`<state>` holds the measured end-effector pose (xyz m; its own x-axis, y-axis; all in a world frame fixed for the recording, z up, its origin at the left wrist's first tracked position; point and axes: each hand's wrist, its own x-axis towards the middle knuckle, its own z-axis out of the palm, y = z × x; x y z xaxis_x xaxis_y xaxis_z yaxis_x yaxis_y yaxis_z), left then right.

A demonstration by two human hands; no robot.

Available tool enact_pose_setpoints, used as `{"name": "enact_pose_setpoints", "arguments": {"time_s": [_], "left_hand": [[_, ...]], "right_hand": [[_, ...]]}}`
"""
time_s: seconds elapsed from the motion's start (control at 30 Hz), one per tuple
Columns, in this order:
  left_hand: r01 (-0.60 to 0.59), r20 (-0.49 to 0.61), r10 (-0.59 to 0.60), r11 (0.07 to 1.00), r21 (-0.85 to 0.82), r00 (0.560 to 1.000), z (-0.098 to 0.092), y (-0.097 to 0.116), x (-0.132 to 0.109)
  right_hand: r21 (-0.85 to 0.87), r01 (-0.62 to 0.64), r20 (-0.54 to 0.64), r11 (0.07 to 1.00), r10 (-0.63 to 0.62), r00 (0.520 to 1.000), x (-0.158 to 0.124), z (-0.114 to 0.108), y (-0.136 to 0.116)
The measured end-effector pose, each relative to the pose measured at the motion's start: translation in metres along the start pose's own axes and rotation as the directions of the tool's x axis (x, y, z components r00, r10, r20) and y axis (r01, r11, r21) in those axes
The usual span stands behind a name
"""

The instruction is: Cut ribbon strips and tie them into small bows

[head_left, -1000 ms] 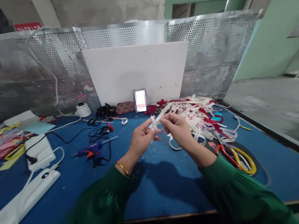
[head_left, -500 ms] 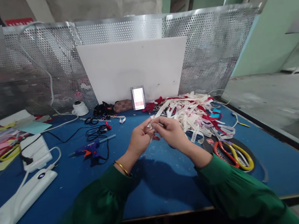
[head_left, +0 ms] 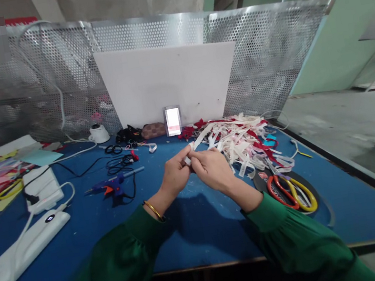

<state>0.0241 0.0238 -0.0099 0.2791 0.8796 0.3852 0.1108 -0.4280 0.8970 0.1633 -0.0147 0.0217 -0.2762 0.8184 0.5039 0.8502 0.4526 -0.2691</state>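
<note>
Above the middle of the blue table, my left hand (head_left: 175,172) and my right hand (head_left: 212,166) meet at the fingertips. Both are closed on a white ribbon (head_left: 201,136), whose strip runs from the fingers up and to the right, toward the heap of ribbons (head_left: 242,143). A small whitish end shows between the two hands. My fingers hide most of the held part, so how it is folded cannot be made out. A gold bangle (head_left: 153,210) circles my left wrist.
A blue glue gun (head_left: 113,185) with its cord lies to the left, near a white power strip (head_left: 41,188) and a long white device (head_left: 26,256). Red and yellow-handled scissors (head_left: 293,192) lie at right. A white board (head_left: 173,80) stands behind, with a lit phone (head_left: 173,121) before it.
My right fingers have curled in and my right hand has turned over closer against the left. A small whitish end now shows between the hands.
</note>
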Motion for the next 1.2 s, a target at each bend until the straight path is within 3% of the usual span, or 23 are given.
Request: {"name": "enact_pose_setpoints", "arguments": {"time_s": [0.13, 0.23, 0.33, 0.43, 0.63, 0.73, 0.8, 0.87, 0.93, 1.07, 1.2], "left_hand": [[-0.059, 0.001, 0.059, 0.996, 0.065, 0.998, 0.0, 0.001, -0.001], [-0.091, 0.004, 0.091, 0.993, 0.075, 0.996, 0.0, 0.0, 0.0], [-0.098, 0.026, 0.097, 0.994, 0.046, 0.995, 0.0, 0.0, 0.001], [-0.054, 0.064, 0.06, 0.995, -0.09, 0.996, 0.002, 0.0, 0.003], [0.094, 0.076, -0.072, 0.929, -0.357, 0.995, 0.005, 0.006, 0.004], [0.154, 0.099, -0.124, 0.902, -0.403, 0.987, 0.004, 0.011, 0.003], [0.181, 0.144, -0.13, 0.885, -0.428, 0.981, 0.003, 0.014, 0.003], [0.197, 0.176, -0.131, 0.876, -0.44, 0.976, 0.002, 0.015, 0.003], [0.218, 0.191, -0.145, 0.868, -0.446, 0.971, 0.001, 0.015, 0.003], [0.274, 0.239, -0.173, 0.823, -0.498, 0.955, 0.0, 0.014, 0.001], [0.337, 0.284, -0.207, 0.759, -0.557, 0.936, 0.001, 0.018, -0.001]], "right_hand": [[-0.217, 0.051, -0.099, 0.975, -0.074, 0.992, -0.002, 0.005, 0.002], [-0.231, 0.061, -0.176, 0.971, -0.103, 0.979, -0.002, 0.01, 0.003], [-0.071, 0.065, -0.16, 0.995, -0.075, 0.984, 0.0, 0.017, 0.007], [0.099, 0.061, -0.134, 0.993, -0.047, 0.99, 0.002, 0.021, 0.011], [0.278, 0.154, -0.256, 0.948, -0.081, 0.963, -0.001, 0.021, 0.016], [0.434, 0.06, -0.303, 0.899, 0.083, 0.95, -0.004, 0.026, 0.018], [0.617, -0.049, -0.268, 0.785, 0.269, 0.925, -0.003, 0.031, 0.019], [0.804, -0.109, -0.179, 0.584, 0.413, 0.893, -0.001, 0.035, 0.02], [0.927, -0.131, -0.054, 0.352, 0.469, 0.881, 0.003, 0.036, 0.021], [0.967, -0.252, 0.252, -0.037, 0.298, 0.921, 0.009, 0.034, 0.027], [0.914, -0.363, 0.388, -0.18, 0.134, 0.912, 0.009, 0.034, 0.035]]}}
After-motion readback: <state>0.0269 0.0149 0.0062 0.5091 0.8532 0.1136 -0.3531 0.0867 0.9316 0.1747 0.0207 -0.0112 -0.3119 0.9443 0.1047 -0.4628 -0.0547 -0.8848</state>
